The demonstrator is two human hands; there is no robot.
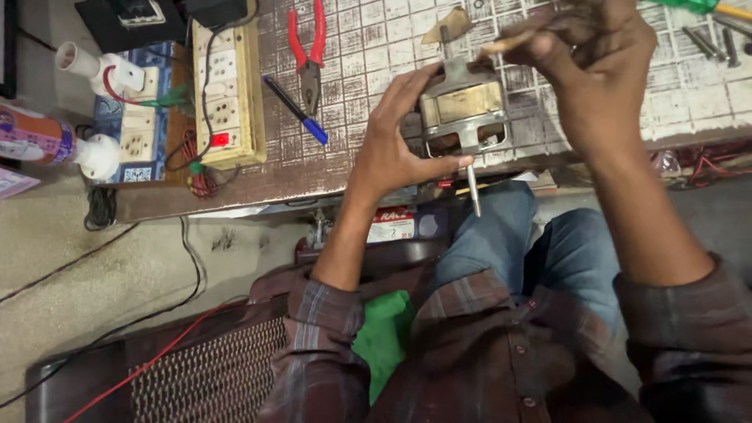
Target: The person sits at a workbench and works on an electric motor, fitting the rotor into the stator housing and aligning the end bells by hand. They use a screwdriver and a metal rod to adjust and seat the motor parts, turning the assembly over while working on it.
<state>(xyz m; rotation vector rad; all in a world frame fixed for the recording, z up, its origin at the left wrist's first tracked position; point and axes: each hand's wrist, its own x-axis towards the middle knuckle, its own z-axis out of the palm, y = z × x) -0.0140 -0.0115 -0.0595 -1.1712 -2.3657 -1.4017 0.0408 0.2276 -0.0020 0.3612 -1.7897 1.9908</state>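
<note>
My left hand (395, 141) grips a small electric motor (464, 110) by its left side, holding it above my lap near the table's front edge. The motor has a brass-coloured core, a grey metal bracket and a steel shaft pointing down. My right hand (591, 59) is above and to the right of the motor, fingers closed on a thin wooden-handled tool (509, 39) whose tip points toward the motor's top. The tool's working end is blurred.
A worn checked tabletop (376, 47) carries red-handled pliers (308, 47), a blue pen (296, 110), a yellowed switchboard with sockets (229, 86), bolts (709, 39) at the far right and a green-handled screwdriver (693, 6). A white bottle (47, 141) lies at left. Cables cross the floor.
</note>
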